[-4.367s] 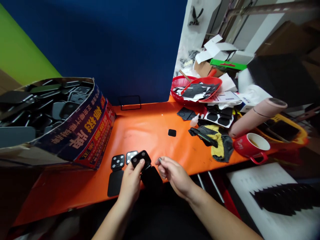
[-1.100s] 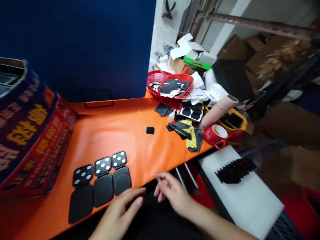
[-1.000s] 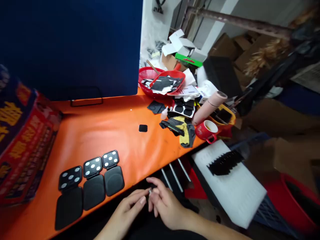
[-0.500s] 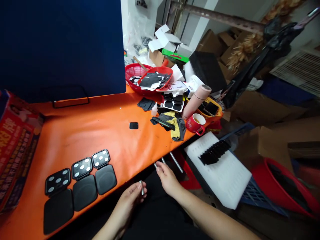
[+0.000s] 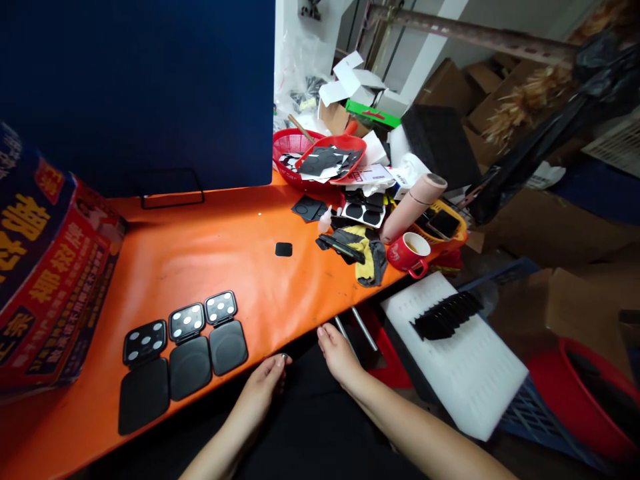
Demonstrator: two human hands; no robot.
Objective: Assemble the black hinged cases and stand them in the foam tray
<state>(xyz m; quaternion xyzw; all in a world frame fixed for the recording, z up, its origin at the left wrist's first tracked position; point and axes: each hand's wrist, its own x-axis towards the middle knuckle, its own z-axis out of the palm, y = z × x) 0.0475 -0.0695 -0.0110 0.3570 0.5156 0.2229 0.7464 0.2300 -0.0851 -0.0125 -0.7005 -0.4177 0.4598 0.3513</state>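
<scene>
My left hand [image 5: 267,381] is closed at the table's front edge, pinching a small silvery metal cylinder; only its bright end [image 5: 285,358] shows between the fingertips. My right hand [image 5: 339,353] is to its right, thumb and fingers pressed together; whatever they may hold is hidden. To the left of both hands, three black hinged pieces [image 5: 190,368] lie unfolded on the orange tabletop [image 5: 225,240]. Their far halves carry white round dots [image 5: 187,322], and the near halves are plain black. Farther back lies a small black rounded square [image 5: 283,249].
A red printed box [image 5: 60,280] stands at the left, a blue panel [image 5: 135,93] behind. A red mug [image 5: 400,253], a pink bottle [image 5: 413,207], a glove [image 5: 367,257] and a red basket [image 5: 287,143] crowd the right. White foam [image 5: 480,373] holds several black pieces.
The view has shifted, so the table things appear farther right. My left hand has turned, hiding most of the silvery cylinder. My right fingertips have drawn together near the table edge.
</scene>
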